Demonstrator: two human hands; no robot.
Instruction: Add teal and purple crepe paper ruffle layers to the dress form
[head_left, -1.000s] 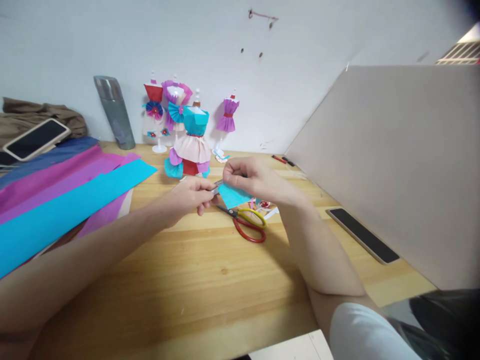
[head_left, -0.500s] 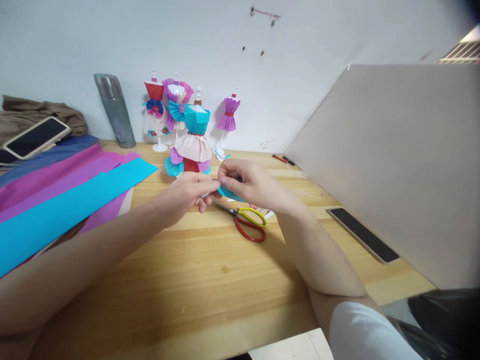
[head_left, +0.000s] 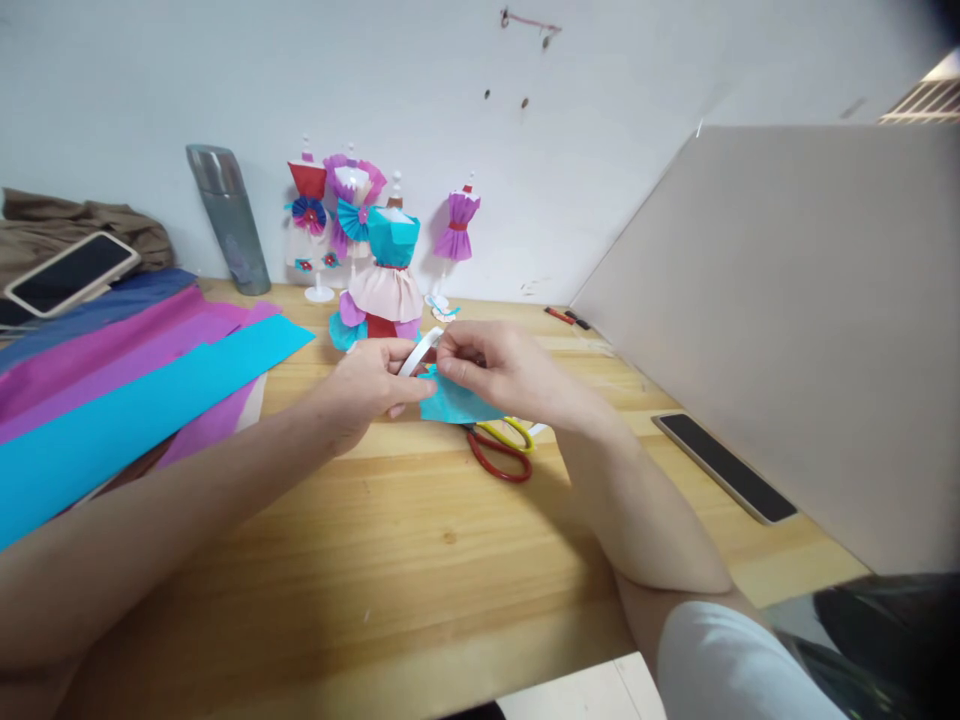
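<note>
A small piece of turquoise crepe paper (head_left: 459,402) hangs between my hands, above the table. My left hand (head_left: 375,382) pinches its left edge together with a curved white strip (head_left: 421,352) that sticks up between the fingers. With thumb and fingertips closed, my right hand (head_left: 499,368) grips the paper's upper edge. Directly beneath lies a pair of scissors (head_left: 501,458) with one red and one yellow handle; the paper covers the blades. Just behind my hands stands a mini dress form (head_left: 394,260) in a turquoise top and pale pink skirt.
More dressed forms, including a purple one (head_left: 459,225), and a steel bottle (head_left: 231,220) stand by the wall. Coloured paper sheets (head_left: 157,420) cover the left side, near a phone (head_left: 73,272). Another phone (head_left: 724,468) lies right, beside a grey partition (head_left: 795,330).
The turquoise paper has turned and hangs down wider, now covering the scissor blades. The white strip has come up into plain view at my left hand. My right hand stays nearly in place.
</note>
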